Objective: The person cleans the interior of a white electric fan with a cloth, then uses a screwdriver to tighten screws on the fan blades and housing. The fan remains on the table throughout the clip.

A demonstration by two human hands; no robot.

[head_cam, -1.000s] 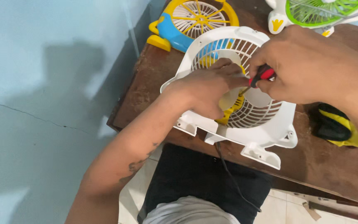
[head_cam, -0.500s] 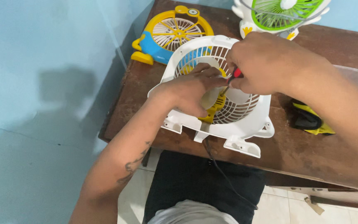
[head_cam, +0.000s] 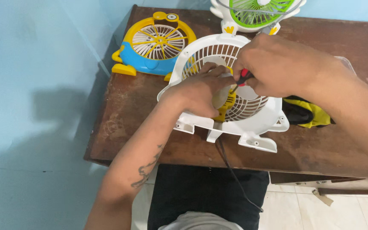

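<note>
While the left hand (head_cam: pixel 201 91) presses flat on the hub of the white fan housing (head_cam: pixel 226 98), fingers spread and gripping nothing, the right hand (head_cam: pixel 277 64) is clamped around a red-handled screwdriver (head_cam: pixel 243 77) whose tip works at the yellow part at the centre. The housing lies on the wooden bench (head_cam: pixel 128 106), its feet close to the near edge, a black cable (head_cam: pixel 231 166) trailing off toward the lap. My worry is the tip slipping off the screw and jabbing the left fingers just beside it, or cracking the thin grille ribs. A hard push could also slide the housing off the edge. The yellow-and-blue fan (head_cam: pixel 154 44) and green fan (head_cam: pixel 256 12) sit behind, apart.
</note>
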